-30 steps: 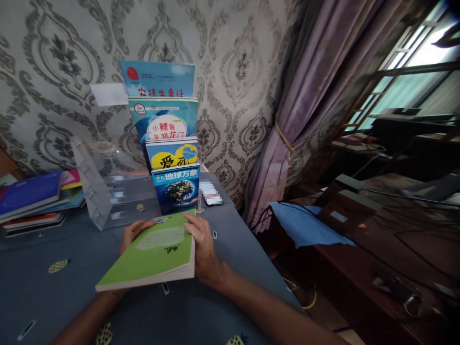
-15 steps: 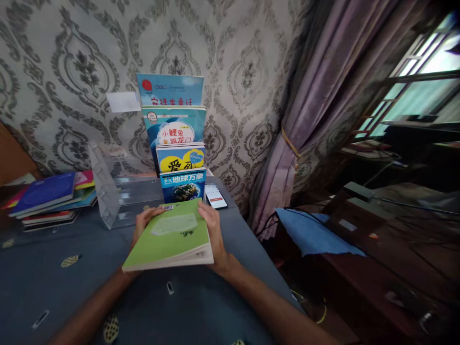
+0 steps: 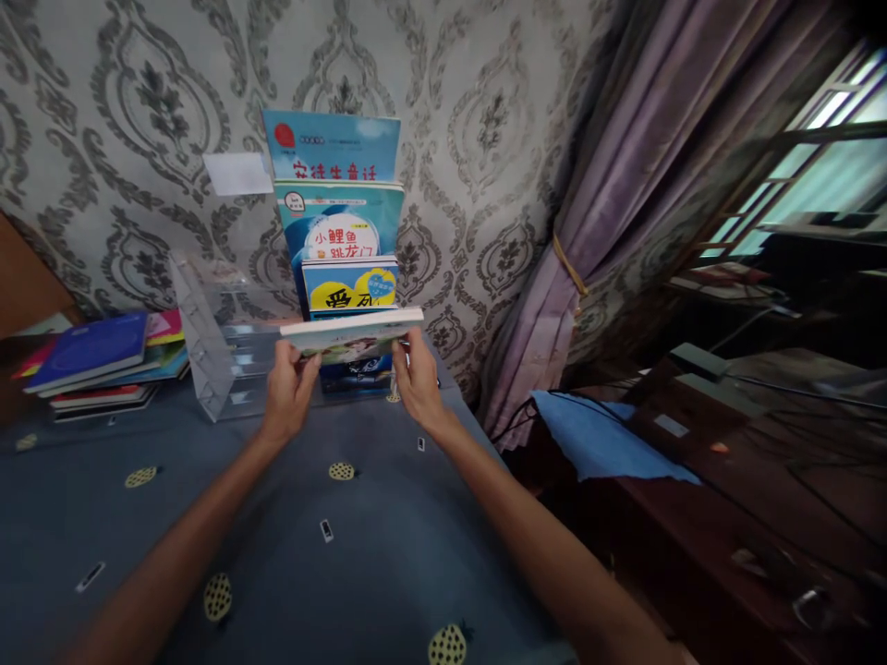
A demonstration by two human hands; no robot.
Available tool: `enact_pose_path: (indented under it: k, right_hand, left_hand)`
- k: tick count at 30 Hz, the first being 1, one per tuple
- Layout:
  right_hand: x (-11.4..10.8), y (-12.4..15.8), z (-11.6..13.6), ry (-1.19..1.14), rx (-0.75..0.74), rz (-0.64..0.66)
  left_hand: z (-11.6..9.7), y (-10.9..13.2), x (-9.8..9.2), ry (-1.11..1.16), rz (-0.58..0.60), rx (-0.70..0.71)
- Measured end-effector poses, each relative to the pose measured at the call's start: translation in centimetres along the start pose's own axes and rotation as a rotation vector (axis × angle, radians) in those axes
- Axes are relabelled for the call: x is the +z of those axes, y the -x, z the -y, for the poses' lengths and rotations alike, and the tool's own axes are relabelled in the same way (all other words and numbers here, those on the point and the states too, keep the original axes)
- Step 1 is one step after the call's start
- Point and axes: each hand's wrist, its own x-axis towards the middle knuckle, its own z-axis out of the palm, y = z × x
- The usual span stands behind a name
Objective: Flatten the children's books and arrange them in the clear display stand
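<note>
Between my two hands a book (image 3: 353, 344) is held up, its white page edge on top and its picture cover tilted toward me. My left hand (image 3: 291, 388) grips its left end, and my right hand (image 3: 417, 377) grips the right end, thumbs on the near side. Right behind it stands a dark blue book (image 3: 360, 377), partly hidden by the held one. Farther back, a yellow-and-blue book (image 3: 350, 284), a teal book (image 3: 339, 222) and a blue book (image 3: 336, 143) rise in steps in a clear tiered rack (image 3: 200, 351).
A pile of books (image 3: 97, 356) lies at the left on the dark blue tablecloth (image 3: 270, 554). White paper (image 3: 237, 174) shows against the wall behind the rack. To the right are a purple curtain (image 3: 589, 212), a blue cloth (image 3: 602, 439) and cables on a lower brown surface.
The held book has been lifted and moved toward the rack. Its green cover faced up before; now its page edge and another cover face me. Both hands have moved forward with it.
</note>
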Motion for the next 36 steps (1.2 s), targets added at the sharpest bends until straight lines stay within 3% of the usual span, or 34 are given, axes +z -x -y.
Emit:
enact_pose_path:
  k: [9,18,25,29,36]
  right_hand:
    - [0.8,-0.4,-2.6,0.019,0.050,0.019]
    - [1.8,0.4,-4.3,0.228,0.041,-0.007]
    - [2.3,0.9,-4.7,0.239,0.058,-0.085]
    - [1.9,0.7,-5.1,0.233,0.109,-0.039]
    - [1.7,0.4,-4.8,0.173,0.130,-0.032]
  left_hand:
    - [1.1,-1.1,0.9,-0.055,0.012,-0.043]
    - [1.9,-0.6,0.4,-0.545,0.088,0.048]
    - [1.6,-0.3,0.6,-0.799,0.241,-0.133]
    - [1.3,-0.3,0.9,-0.879,0.329,-0.200]
    - [1.0,-0.3,1.0,-0.851,0.348,-0.233]
